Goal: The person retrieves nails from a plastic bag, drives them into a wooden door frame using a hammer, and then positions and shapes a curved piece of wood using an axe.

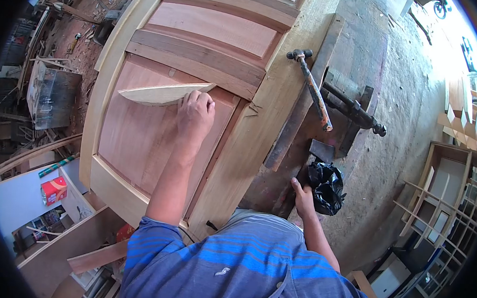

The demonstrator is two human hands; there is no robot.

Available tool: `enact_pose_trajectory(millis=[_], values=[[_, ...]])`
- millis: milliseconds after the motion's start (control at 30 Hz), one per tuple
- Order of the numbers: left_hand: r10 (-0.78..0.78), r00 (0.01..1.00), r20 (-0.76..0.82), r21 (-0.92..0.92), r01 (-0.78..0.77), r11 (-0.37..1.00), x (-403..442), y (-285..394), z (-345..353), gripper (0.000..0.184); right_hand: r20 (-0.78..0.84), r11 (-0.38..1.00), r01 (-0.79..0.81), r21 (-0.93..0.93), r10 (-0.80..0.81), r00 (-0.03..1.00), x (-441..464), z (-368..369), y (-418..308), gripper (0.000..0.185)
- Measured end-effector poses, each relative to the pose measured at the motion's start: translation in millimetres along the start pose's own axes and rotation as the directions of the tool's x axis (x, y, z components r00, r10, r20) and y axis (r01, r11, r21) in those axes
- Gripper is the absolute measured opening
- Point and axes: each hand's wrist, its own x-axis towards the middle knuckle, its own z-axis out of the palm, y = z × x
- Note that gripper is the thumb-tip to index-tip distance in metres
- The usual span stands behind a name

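Note:
A curved, pale piece of wood [158,93] lies across the lower panel of a wooden door [142,128], just below a darker cross rail [194,63]. My left hand [195,111] has its fingers closed on the right part of that piece. Lower right, my right hand [303,198] is beside a black plastic bag [327,189] at the bench; its thumb shows, and the other fingers are mostly hidden. On the bench, to the right of the door, a hammer [316,93] lies with its head away from me.
A dark metal clamp [354,106] sits right of the hammer, near a small dark block [322,150]. Wooden frames [441,197] stand at the far right. Wood scraps and a red box [54,190] are at the left.

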Motion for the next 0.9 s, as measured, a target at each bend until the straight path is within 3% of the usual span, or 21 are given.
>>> enact_pose_trajectory(millis=[133, 233, 333, 433, 500, 533, 567, 633, 667, 733, 767, 800, 867, 900], values=[[0.021, 0.997, 0.077, -0.162, -0.009, 0.987, -14.0, -0.1, 3.9, 0.014, 0.041, 0.998, -0.043, 0.055, 0.041, 0.998, -6.1, 3.1, -14.0, 0.055], [-0.007, 0.990, 0.139, -0.313, 0.050, 0.948, -22.6, 14.0, 3.7, 0.012, -0.014, 0.998, 0.052, -0.046, -0.053, 0.999, -16.2, 9.8, -30.9, 0.055], [0.157, 0.940, 0.304, -0.602, 0.062, 0.796, -21.1, 32.7, -2.1, 0.010, -0.030, 0.996, 0.028, -0.089, -0.031, 0.999, -2.4, 0.9, -4.8, 0.057], [0.088, 0.949, 0.303, -0.654, 0.140, 0.743, -15.6, 42.2, 1.7, 0.011, 0.056, 0.999, -0.047, 0.019, 0.045, 0.997, 3.4, -6.4, 5.9, 0.055], [0.051, 0.990, 0.130, -0.605, 0.038, 0.795, -11.8, 44.0, 4.9, 0.010, -0.046, 0.983, 0.116, -0.142, -0.123, 0.991, 4.8, -2.3, 9.2, 0.053], [0.040, 0.998, 0.040, -0.570, -0.010, 0.821, -8.7, 43.6, 6.9, 0.011, -0.034, 0.986, 0.100, -0.137, -0.105, 0.994, 2.7, -1.5, 6.5, 0.055], [-0.016, 0.997, 0.078, -0.676, 0.065, 0.734, -7.2, 38.6, 12.7, 0.013, -0.023, 0.988, 0.084, -0.132, -0.088, 0.996, 0.5, -0.7, 4.0, 0.056], [-0.116, 0.978, 0.176, -0.834, 0.211, 0.511, -5.3, 24.1, 27.4, 0.018, 0.136, 0.988, -0.152, 0.034, 0.146, 0.980, -22.0, 9.1, -50.1, 0.063], [-0.130, 0.961, 0.244, -0.930, 0.270, 0.250, -0.7, 23.5, 27.7, 0.028, 0.125, 0.990, -0.137, 0.029, 0.132, 0.983, -21.4, 7.2, -43.1, 0.061], [-0.021, 0.987, 0.157, -0.920, 0.154, 0.361, 7.8, 19.3, 30.2, 0.029, 0.098, 0.995, -0.097, 0.018, 0.094, 0.991, -8.7, 0.3, -21.8, 0.058], [0.038, 0.993, 0.112, -0.909, 0.087, 0.408, 11.2, 17.5, 30.7, 0.030, 0.018, 0.996, -0.014, -0.083, 0.015, 1.000, -3.3, -0.6, -11.0, 0.058], [0.123, 0.980, 0.159, -0.814, 0.060, 0.577, 13.4, 19.6, 17.9, 0.031, -0.055, 0.980, 0.060, -0.189, -0.071, 0.996, -3.0, 3.7, -9.4, 0.057], [0.197, 0.973, 0.117, -0.750, -0.043, 0.660, 13.9, 20.2, 20.2, 0.030, -0.080, 0.976, 0.069, -0.205, -0.087, 0.993, -6.9, 2.9, -8.0, 0.056], [0.237, 0.966, 0.101, -0.710, -0.097, 0.698, 14.1, 19.5, 20.4, 0.030, -0.036, 0.994, 0.013, -0.110, -0.017, 0.999, -21.2, 12.6, -43.3, 0.055]])
